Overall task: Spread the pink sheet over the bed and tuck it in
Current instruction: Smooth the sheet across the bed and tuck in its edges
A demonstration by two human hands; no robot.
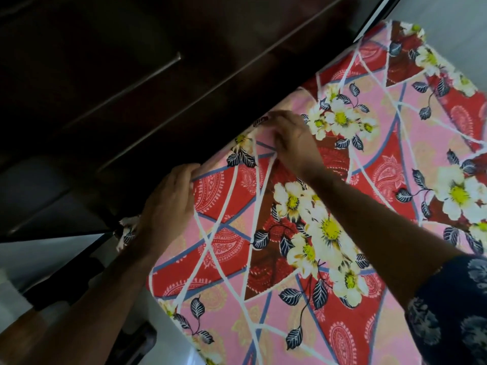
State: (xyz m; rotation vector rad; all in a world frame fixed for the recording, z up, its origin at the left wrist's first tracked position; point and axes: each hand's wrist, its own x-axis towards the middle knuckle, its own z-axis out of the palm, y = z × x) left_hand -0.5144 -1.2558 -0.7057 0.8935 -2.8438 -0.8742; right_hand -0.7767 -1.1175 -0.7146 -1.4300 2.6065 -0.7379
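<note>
The pink sheet [369,233], patterned with red panels, white flowers and dark leaves, lies over the bed and fills the right and lower half of the head view. My left hand [168,204] grips the sheet's edge where it meets the dark headboard [158,101]. My right hand [290,138] is a little further along that same edge, its fingers pinched on a fold of the cloth. A small bunch of sheet [126,230] pokes out beside my left wrist at the bed's corner. The mattress itself is hidden under the sheet.
The dark wooden headboard runs diagonally across the upper left. Pale floor [448,17] shows at the top right beyond the sheet's far corner, and more at the lower left [39,259] next to dark bed-frame parts.
</note>
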